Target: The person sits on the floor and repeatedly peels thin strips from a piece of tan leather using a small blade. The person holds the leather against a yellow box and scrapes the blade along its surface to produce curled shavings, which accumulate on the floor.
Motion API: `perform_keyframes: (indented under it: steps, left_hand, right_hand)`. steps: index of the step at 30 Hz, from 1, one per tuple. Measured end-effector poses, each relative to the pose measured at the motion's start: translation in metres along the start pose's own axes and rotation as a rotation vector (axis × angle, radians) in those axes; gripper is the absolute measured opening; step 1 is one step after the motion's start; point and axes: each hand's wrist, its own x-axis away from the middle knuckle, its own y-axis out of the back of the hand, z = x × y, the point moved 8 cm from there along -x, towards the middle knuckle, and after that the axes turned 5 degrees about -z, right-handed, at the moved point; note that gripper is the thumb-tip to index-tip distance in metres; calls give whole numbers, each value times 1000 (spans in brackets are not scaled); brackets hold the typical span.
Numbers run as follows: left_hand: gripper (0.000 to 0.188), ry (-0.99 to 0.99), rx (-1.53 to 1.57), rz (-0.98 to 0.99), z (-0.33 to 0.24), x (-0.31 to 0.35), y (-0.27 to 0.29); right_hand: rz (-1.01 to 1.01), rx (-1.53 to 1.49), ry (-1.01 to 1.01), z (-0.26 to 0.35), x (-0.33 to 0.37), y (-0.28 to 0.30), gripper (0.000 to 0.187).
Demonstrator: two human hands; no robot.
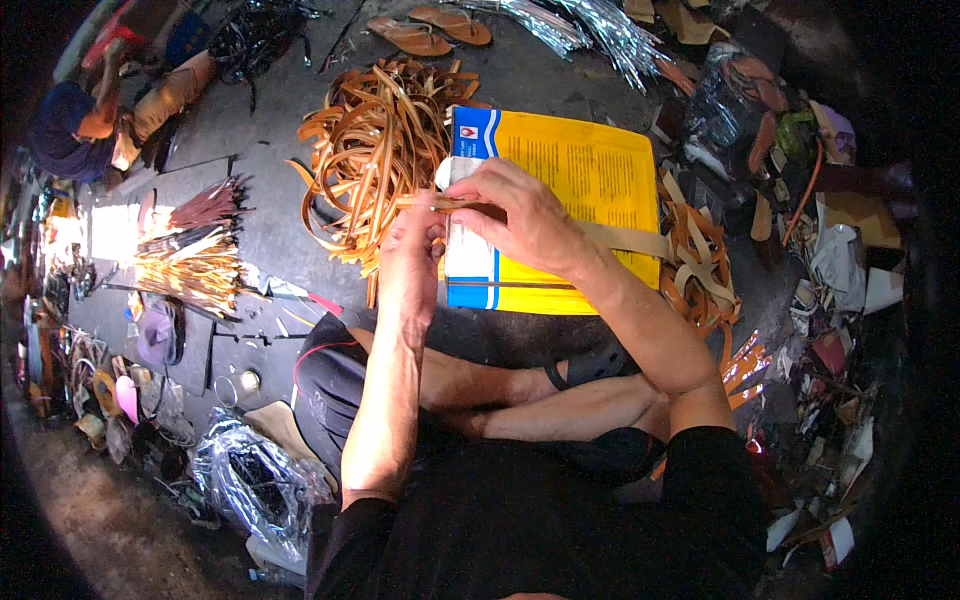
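Note:
Both hands meet over the left edge of a flat yellow, blue and white panel point(600, 160), printed like a can's side. My left hand point(408, 260) is closed, its thumb and fingers pinching one end of a narrow brown strap point(460, 203). My right hand point(515, 215) pinches the same strap a little to the right, fingers bent over it. From beneath my right wrist a wide beige strip point(630, 239) runs rightward across the panel. A large tangled heap of tan straps point(375, 150) lies just beyond my left hand. The strap's far end is hidden by my fingers.
More tan and beige straps point(700, 250) lie right of the panel. Bundled strips point(190, 245) sit at left, near another person point(75, 125). Sandals point(430, 30) and silvery strips point(600, 40) lie at the back. Clear plastic bags point(255, 480) and scraps point(840, 270) line the sides.

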Motion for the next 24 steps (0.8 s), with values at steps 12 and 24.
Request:
perform_keyframes:
  steps: [12,24]
  left_hand:
    - [12,108,-83,-102,11,-18,33]
    - [11,206,-63,-253,12,-47,100]
  right_hand:
    - [39,44,60,4,4,2,14]
    - [-1,121,116,4,8,4,15]
